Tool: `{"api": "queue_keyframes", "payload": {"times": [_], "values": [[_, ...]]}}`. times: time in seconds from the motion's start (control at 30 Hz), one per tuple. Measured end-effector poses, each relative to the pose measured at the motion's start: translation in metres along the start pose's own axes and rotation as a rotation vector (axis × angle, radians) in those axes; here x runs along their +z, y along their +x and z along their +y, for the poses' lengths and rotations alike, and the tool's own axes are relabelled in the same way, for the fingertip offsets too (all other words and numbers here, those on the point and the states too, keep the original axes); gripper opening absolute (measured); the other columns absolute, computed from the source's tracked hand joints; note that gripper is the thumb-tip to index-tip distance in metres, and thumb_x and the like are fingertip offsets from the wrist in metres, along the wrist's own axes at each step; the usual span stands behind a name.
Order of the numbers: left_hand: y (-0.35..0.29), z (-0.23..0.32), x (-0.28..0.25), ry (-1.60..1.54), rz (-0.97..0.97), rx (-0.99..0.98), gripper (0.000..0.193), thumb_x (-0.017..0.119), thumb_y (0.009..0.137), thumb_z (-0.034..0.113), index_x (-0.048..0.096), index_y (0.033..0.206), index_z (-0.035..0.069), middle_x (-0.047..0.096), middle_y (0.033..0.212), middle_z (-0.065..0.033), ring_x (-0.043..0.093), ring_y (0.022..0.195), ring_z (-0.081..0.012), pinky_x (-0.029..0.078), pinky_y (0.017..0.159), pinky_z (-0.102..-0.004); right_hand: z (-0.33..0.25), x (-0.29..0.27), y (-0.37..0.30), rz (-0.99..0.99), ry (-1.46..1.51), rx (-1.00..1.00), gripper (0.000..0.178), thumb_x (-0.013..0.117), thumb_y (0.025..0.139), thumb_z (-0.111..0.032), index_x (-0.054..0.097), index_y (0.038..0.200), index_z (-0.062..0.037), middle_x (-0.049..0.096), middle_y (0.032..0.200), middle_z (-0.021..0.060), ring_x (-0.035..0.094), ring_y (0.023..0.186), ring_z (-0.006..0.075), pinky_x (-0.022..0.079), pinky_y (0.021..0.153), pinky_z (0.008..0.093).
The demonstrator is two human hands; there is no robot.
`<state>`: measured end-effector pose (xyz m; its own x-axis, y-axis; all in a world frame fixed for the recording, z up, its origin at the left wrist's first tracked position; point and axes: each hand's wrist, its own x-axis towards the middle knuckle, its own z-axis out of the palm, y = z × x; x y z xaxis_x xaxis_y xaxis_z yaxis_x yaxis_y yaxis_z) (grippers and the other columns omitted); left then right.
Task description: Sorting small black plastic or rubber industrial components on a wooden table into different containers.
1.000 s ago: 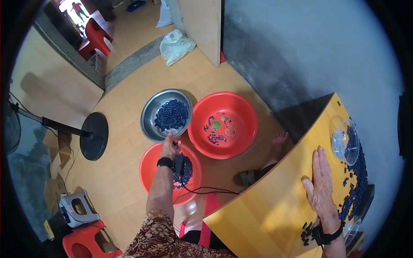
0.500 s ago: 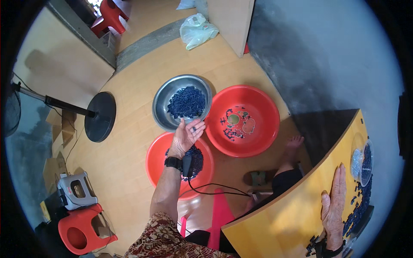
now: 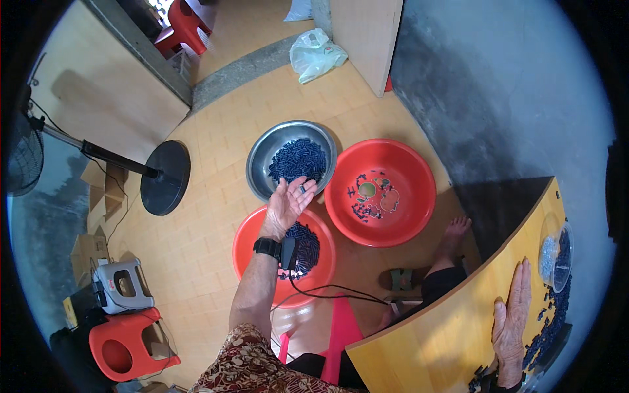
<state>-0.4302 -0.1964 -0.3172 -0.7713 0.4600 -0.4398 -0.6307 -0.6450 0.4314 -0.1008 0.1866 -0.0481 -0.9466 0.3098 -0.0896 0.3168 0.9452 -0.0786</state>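
Note:
My left hand [image 3: 288, 204] is turned palm up, fingers apart, over the near rim of a grey metal basin [image 3: 257, 145]. A small dark spot shows on one finger; I cannot tell whether it is a ring or a loose piece. Many short dark-blue pieces [image 3: 298, 159] lie heaped in that basin. Beneath my left wrist, a red basin [image 3: 246, 245] holds more dark pieces. Flat on the yellow table [image 3: 452, 327] rests my right hand [image 3: 513, 321], its fingers stretched out, beside scattered dark pieces [image 3: 553, 321].
A second red basin [image 3: 416, 203] has a few pieces around its fruit print. By my right hand stand clear tubs [image 3: 562, 259]. Black cables [image 3: 334, 298] run from my left wrist. A fan base [image 3: 165, 178], a red stool [image 3: 124, 350] and a plastic bag [image 3: 316, 56] are around.
The whole view has shifted, so the basins appear slightly farther right and lower. Both hands keep nearly the same pose; my left hand lies a little farther left relative to the metal basin.

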Motion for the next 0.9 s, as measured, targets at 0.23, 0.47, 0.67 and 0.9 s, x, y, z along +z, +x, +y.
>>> {"api": "queue_keyframes", "payload": {"times": [0.23, 0.47, 0.67, 0.9], "values": [[0.027, 0.008, -0.006, -0.027, 0.09, 0.127, 0.088, 0.038, 0.096, 0.059, 0.009, 0.148, -0.005, 0.039, 0.141, -0.0274, 0.05, 0.123, -0.0362, 0.045, 0.102, -0.0432, -0.001, 0.001, 0.001, -0.011, 0.003, 0.023, 0.068, 0.03, 0.101, -0.046, 0.023, 0.15, -0.0002, 0.023, 0.155, 0.0219, 0.022, 0.143, 0.0367, 0.018, 0.116, 0.0433], [0.03, -0.007, -0.022, 0.132, 0.233, 0.105, 0.085, 0.038, 0.095, 0.062, 0.021, 0.145, -0.005, 0.049, 0.133, -0.0227, 0.053, 0.118, -0.0327, 0.046, 0.098, -0.0432, 0.001, 0.003, 0.001, -0.02, -0.012, 0.027, 0.068, 0.03, 0.101, -0.047, 0.023, 0.15, -0.0002, 0.023, 0.155, 0.0218, 0.022, 0.143, 0.0366, 0.018, 0.116, 0.0434], [0.023, -0.036, -0.058, 0.148, 0.34, -0.2, 0.063, 0.043, 0.096, 0.056, 0.051, 0.122, -0.001, 0.061, 0.115, -0.018, 0.06, 0.105, -0.0303, 0.05, 0.092, -0.0415, -0.008, -0.002, 0.0, -0.036, 0.0, 0.051, 0.067, 0.031, 0.1, -0.045, 0.022, 0.15, -0.0001, 0.022, 0.155, 0.0219, 0.021, 0.144, 0.0366, 0.017, 0.116, 0.0429], [0.078, -0.09, -0.11, 0.053, 0.03, 0.153, 0.039, 0.063, 0.091, 0.027, 0.053, 0.123, 0.007, 0.061, 0.115, -0.0075, 0.059, 0.1, -0.0244, 0.05, 0.087, -0.0373, 0.01, 0.002, -0.001, -0.042, 0.039, 0.056, 0.07, 0.051, 0.091, -0.028, 0.026, 0.147, 0.0047, 0.021, 0.155, 0.0246, 0.021, 0.144, 0.0387, 0.018, 0.116, 0.0446]]}}
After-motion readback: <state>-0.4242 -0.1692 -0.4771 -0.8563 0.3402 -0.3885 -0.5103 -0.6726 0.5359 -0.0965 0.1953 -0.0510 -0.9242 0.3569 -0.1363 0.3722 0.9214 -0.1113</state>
